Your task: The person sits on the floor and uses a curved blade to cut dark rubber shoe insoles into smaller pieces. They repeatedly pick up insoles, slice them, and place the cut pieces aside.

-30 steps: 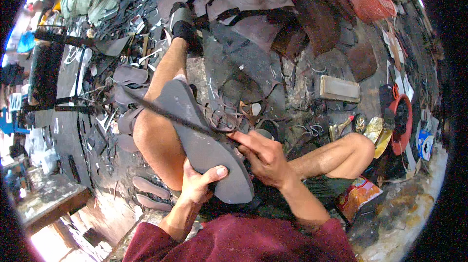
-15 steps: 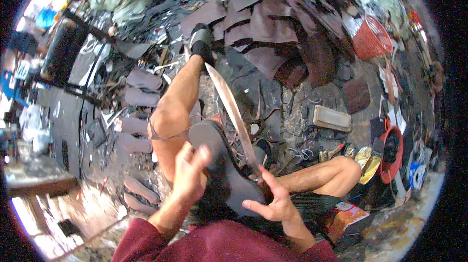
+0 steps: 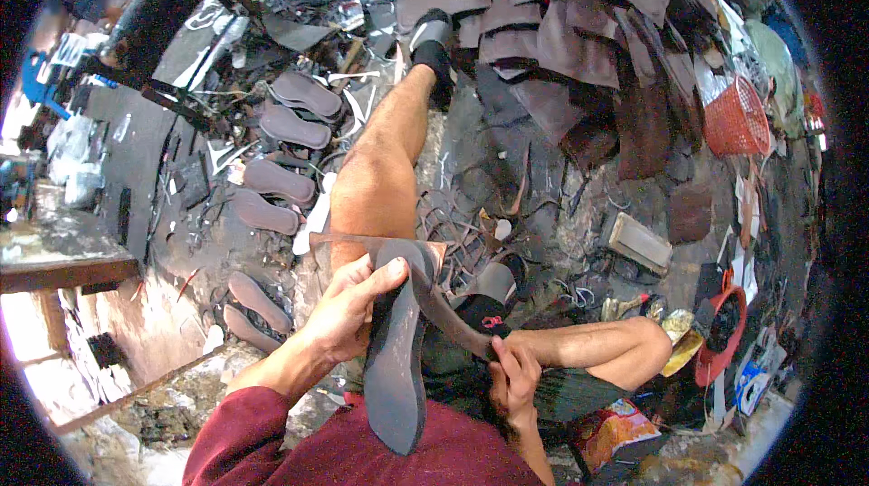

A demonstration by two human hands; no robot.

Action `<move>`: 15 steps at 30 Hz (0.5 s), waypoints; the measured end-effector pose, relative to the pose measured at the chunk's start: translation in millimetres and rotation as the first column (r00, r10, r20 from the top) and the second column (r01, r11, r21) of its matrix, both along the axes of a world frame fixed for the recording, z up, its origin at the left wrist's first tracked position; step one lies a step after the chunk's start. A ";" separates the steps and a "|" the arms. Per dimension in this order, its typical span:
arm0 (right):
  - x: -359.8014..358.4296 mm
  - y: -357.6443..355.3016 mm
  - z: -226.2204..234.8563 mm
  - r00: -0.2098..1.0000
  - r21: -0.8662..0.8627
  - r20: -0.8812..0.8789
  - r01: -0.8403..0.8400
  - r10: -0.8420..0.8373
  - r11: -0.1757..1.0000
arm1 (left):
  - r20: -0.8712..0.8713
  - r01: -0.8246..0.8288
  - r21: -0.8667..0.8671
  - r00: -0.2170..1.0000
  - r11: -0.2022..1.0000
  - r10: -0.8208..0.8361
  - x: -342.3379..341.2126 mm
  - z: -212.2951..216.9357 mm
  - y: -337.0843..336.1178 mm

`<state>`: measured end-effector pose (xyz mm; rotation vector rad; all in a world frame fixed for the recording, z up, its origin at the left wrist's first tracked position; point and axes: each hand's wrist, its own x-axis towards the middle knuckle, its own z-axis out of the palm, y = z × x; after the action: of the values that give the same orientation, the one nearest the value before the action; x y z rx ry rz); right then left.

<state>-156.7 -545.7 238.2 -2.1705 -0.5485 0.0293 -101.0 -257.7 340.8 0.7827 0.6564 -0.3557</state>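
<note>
In my left hand [image 3: 348, 312] is a dark grey shoe sole [image 3: 396, 395], gripped near its upper end with the thumb on top. Its rounded lower end rests over my maroon top. My right hand [image 3: 514, 381] closes its fingers on one end of a long, curved, blade-like strip [image 3: 453, 327]. This strip runs up to the sole's upper end; whether it is a knife or a cut band I cannot tell. Behind the sole, a flat brown piece [image 3: 433, 255] lies against my left knee.
Several grey soles [image 3: 294, 127] lie left of my outstretched leg, with another pair [image 3: 258, 305] nearer me. Dark sheets [image 3: 570, 42] are heaped at the far side. To the right are a red basket [image 3: 738, 119], a pale block [image 3: 640, 243] and a red round container [image 3: 724, 332]. Scraps litter the floor.
My left hand has closed on the sole, which now stands more upright. The strip has dropped from pointing far ahead and lies across the sole's upper end. My right hand's fingers have drawn together.
</note>
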 end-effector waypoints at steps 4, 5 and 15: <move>57.2 25.2 25.4 0.996 0.150 -0.068 -0.039 0.049 0.988 | 0.083 0.099 0.096 0.991 0.990 -0.107 11.1 1.4 -0.7; 71.5 21.9 29.6 0.993 0.122 -0.021 -0.116 0.119 0.986 | 0.065 0.092 0.092 0.993 0.991 -0.099 7.2 -3.5 1.7; 183.1 63.5 108.6 0.797 0.007 -0.257 -0.564 0.546 0.826 | -0.005 0.393 0.236 0.915 0.889 -0.403 18.3 4.5 11.5</move>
<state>26.4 -482.2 346.8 -1.9562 -1.0325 0.6444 -82.7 -246.2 345.3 1.1528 0.4966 -0.6426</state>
